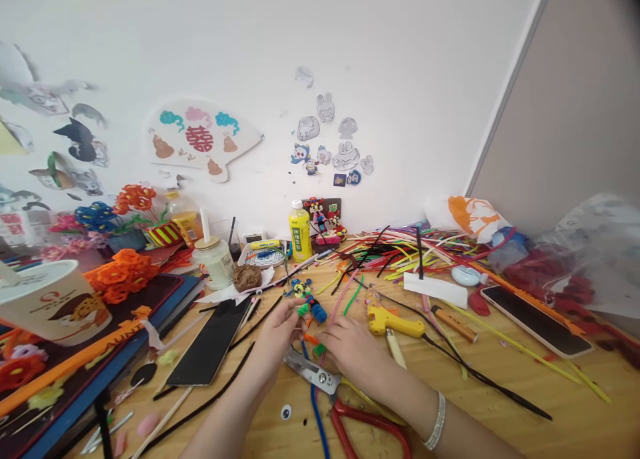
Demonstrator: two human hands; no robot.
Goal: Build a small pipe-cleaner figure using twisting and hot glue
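while the left hand [278,331] pinches the small blue, green and yellow pipe-cleaner figure [311,304] just above the wooden worktop [500,385], the right hand [353,349] grips its lower orange end. it looks light, fuzzy and easily bent; best held by its thicker middle.

Pipe-cleaner figure [309,303] (multicoloured) in left fingers [294,317]

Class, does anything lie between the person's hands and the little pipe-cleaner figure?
Nothing visible does. The left hand pinches the pipe-cleaner figure, and the right hand meets its lower end. The pliers lie beneath the hands, not between.
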